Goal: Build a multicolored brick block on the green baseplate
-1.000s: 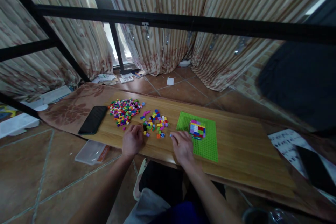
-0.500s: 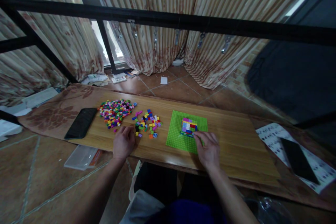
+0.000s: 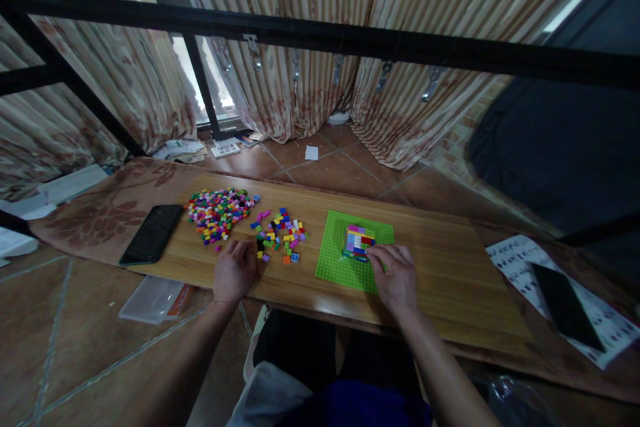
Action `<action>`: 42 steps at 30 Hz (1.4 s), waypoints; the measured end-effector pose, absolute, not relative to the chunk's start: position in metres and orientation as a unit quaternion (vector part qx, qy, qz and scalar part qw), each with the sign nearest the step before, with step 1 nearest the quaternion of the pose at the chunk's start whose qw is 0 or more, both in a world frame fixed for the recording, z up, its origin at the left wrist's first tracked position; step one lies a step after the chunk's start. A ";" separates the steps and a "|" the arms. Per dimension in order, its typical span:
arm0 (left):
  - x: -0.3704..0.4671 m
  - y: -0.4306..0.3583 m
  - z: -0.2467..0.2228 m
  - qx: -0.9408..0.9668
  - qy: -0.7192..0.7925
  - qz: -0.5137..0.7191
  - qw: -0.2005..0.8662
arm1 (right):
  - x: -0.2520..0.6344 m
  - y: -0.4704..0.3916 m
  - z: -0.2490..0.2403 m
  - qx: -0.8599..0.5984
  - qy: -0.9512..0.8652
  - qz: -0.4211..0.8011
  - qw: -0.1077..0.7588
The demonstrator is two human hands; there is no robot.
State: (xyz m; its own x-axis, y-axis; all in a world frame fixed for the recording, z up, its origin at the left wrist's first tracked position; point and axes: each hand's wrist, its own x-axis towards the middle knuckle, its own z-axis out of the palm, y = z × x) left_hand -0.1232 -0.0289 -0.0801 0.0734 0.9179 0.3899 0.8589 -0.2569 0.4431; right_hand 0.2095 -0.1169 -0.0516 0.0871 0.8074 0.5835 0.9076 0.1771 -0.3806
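A small layered structure of toy bricks, purple, white, red, blue and yellow, stands on a green studded baseplate. My right hand is closed in a pinch at the structure's near right edge. Its fingertips cover that corner, and anything between them is hidden. My left hand rests on the table with its fingers curled closed; whether it holds something cannot be seen. Just right of it lies a loose group of toy bricks in mixed colours. Beyond it is a denser pile of small bricks.
These things lie on a long wooden tabletop over a brown cloth. A dark phone lies at the left, another on a printed sheet at the right. A clear plastic lid is on the floor. A black rail crosses beyond.
My right fingertips have shifted slightly up and left over the structure's right edge. My left hand stays almost where it was. The view has moved a little.
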 end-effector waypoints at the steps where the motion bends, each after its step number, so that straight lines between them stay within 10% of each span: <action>1: -0.123 -0.029 -0.080 0.731 0.608 0.307 0.048 | 0.209 -0.117 -0.052 -0.638 -0.671 -0.073 0.371; 17: -0.125 -0.027 -0.085 0.732 0.605 0.311 0.041 | 0.205 -0.121 -0.072 -0.611 -0.637 -0.114 0.455; 34: -0.123 -0.028 -0.082 0.730 0.606 0.311 0.050 | 0.217 -0.117 -0.054 -0.614 -0.724 -0.166 0.267; 42: -0.124 -0.028 -0.082 0.729 0.607 0.312 0.051 | 0.211 -0.119 -0.053 -0.650 -0.660 -0.091 0.366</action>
State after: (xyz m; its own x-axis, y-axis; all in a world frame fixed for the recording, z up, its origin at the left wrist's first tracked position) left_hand -0.1236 -0.0279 -0.0820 0.0688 0.9172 0.3923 0.8534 -0.2578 0.4530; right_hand 0.2109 -0.1191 -0.0534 0.1115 0.7914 0.6010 0.9244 0.1394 -0.3551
